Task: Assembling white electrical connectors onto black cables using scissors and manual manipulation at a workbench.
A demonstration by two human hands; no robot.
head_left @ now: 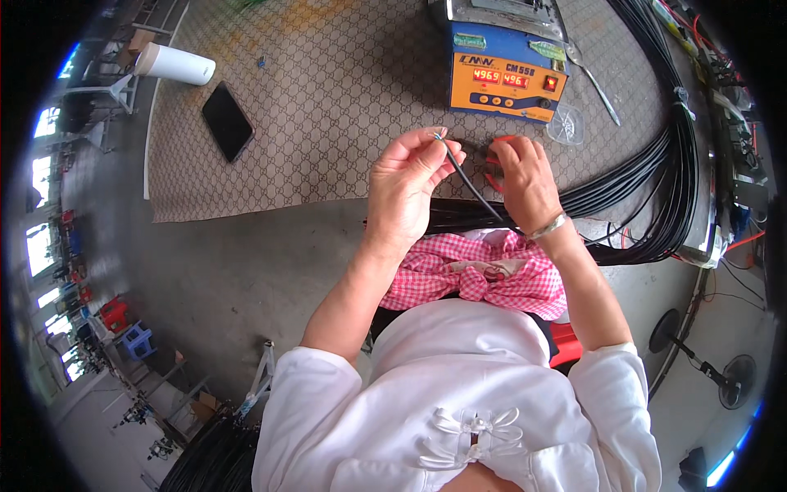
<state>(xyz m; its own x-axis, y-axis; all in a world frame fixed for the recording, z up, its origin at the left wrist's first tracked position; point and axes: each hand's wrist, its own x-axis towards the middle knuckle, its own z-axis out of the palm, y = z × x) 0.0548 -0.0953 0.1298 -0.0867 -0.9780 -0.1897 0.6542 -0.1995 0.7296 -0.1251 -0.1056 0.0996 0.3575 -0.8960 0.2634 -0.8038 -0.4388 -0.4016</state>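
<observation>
My left hand [403,187] is closed in a pinch near the table's front edge. Its thumb and fingertips grip the end of a black cable [469,182], where short thin wire ends poke out. From there the cable slants down to the right, passing below my right hand [529,182]. That hand bends over the tabletop with its fingers curled down on a red-orange object [493,174]. My fingers cover much of this object, and its kind is unclear.
Beyond my hands stands a blue box with an orange display panel [504,86]. Beside it lie a small clear dish [566,125] and a metal spoon-like tool [601,86]. A thick black cable bundle [668,176] curves along the right. A phone [227,121] and white cup [176,64] are left.
</observation>
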